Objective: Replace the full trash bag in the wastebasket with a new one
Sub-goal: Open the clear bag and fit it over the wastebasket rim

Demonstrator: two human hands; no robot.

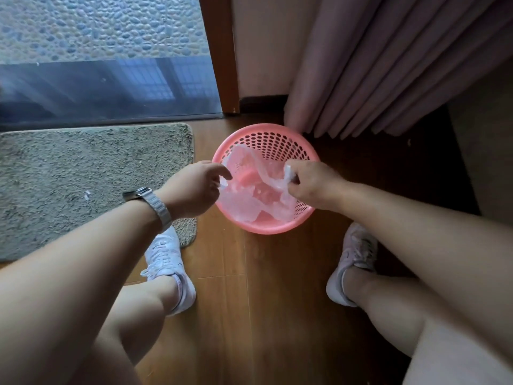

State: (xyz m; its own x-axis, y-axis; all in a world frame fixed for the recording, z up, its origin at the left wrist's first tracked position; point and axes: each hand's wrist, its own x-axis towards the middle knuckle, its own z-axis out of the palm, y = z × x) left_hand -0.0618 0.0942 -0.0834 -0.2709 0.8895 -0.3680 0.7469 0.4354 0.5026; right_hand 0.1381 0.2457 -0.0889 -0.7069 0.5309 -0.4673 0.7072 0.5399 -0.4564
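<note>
A round pink wastebasket [277, 140] with a perforated wall stands on the wooden floor between my feet. A thin clear trash bag [249, 190] hangs loosely inside it, crumpled, its mouth half spread. My left hand [194, 187], with a metal watch on the wrist, pinches the bag's edge at the basket's left rim. My right hand [313, 184] pinches the opposite edge over the right rim. No full bag is in view.
A grey shaggy mat [91, 184] lies left of the basket, under my left shoe [169, 268]. My right shoe [352, 262] is on the floor at right. Pink curtains [374, 65] hang just behind the basket. A glass door [105, 65] and wooden frame stand behind.
</note>
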